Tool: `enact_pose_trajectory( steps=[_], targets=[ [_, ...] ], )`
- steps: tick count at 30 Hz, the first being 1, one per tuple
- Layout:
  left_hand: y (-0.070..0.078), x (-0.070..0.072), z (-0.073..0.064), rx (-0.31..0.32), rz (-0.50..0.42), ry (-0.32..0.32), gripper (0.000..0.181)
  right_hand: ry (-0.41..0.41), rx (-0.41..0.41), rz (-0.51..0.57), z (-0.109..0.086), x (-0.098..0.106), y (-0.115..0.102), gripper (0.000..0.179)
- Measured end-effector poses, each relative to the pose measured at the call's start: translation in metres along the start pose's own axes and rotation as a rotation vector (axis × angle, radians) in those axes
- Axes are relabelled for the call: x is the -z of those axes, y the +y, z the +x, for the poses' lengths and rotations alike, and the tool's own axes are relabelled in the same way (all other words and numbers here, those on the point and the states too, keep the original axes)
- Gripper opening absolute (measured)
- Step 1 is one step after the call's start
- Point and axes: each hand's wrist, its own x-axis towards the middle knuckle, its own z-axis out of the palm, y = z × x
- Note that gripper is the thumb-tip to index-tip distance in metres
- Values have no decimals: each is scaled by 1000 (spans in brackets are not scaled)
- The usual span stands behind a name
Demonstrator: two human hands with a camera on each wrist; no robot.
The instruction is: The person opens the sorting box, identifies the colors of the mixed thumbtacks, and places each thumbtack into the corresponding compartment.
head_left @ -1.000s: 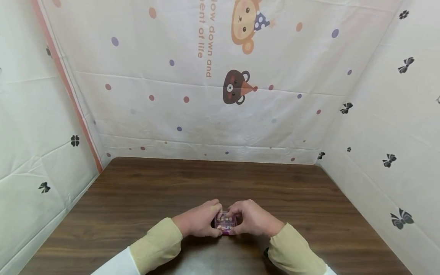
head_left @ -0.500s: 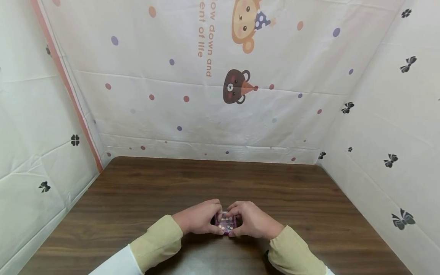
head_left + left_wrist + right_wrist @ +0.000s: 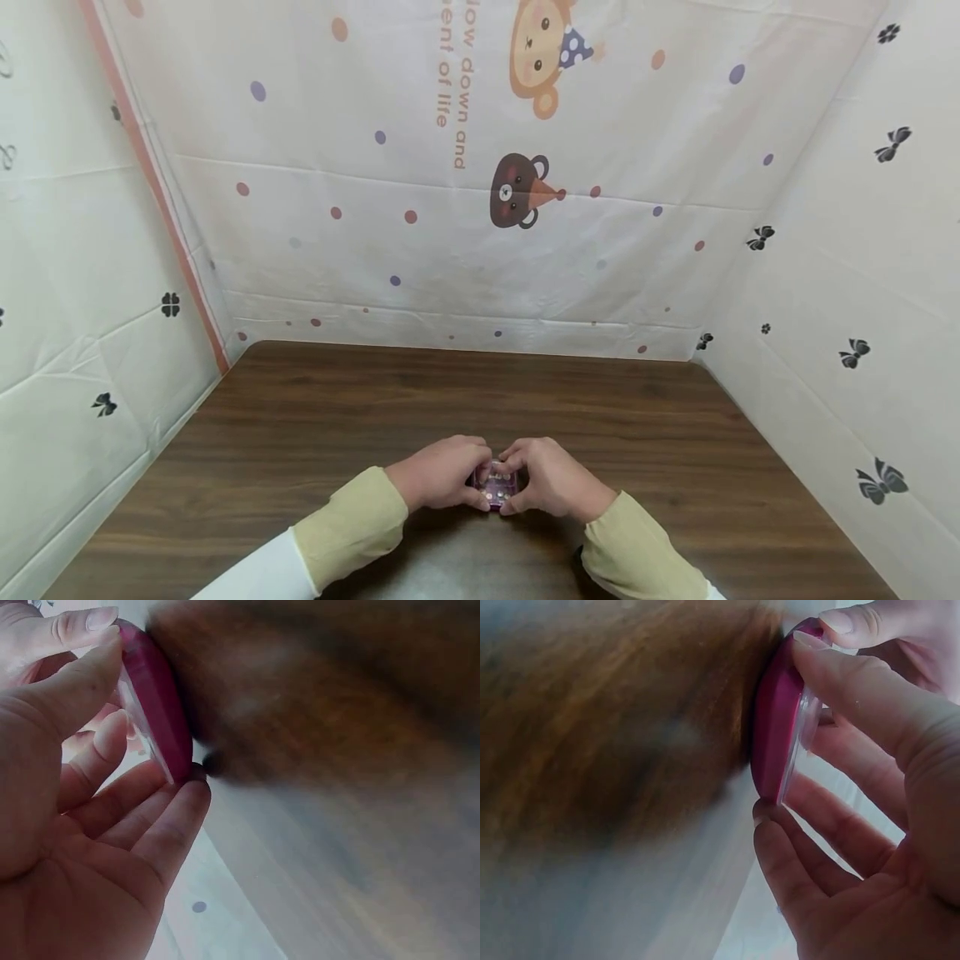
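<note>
A small flat magenta case (image 3: 497, 493) with a clear lid and several small pale bits showing through it sits low in the middle of the head view. My left hand (image 3: 448, 472) holds its left side, thumb at the near edge and other fingers at the far side. From the right, my right hand (image 3: 552, 479) grips it the same way. In the left wrist view the magenta side of the case (image 3: 159, 701) shows between thumb and fingertips. The right wrist view shows the case (image 3: 778, 724) pinched likewise, the clear lid facing the palm and the underside close to the table.
The brown wood-grain table (image 3: 465, 392) reaches to a white backdrop (image 3: 435, 250) printed with dots and bear faces. White side sheets with bow prints stand at left and right. Beige cuffs (image 3: 360, 521) cover both forearms near the wrists.
The head view has turned very slightly. My left fingers have edged a little further right over the case; both hands keep their hold on it.
</note>
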Motion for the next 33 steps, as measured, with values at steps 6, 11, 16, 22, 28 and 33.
enact_pose_trajectory(
  steps=[6,11,16,22,28,33],
  targets=[
    [-6,1,3,38,6,-10,34,-10,-20,0,9,0,3,43],
    [-14,3,8,59,0,1,33,-12,-10,12,21,1,11,46],
    [-20,1,16,62,-18,12,34,-7,22,18,26,2,22,48],
    [-20,-3,23,65,5,-32,34,10,21,49,21,1,34,47],
    [-19,-2,26,54,12,-43,33,-9,-33,104,19,1,41,50],
    [-23,-3,25,51,-18,-18,32,-16,-49,119,20,1,43,52]
  ],
)
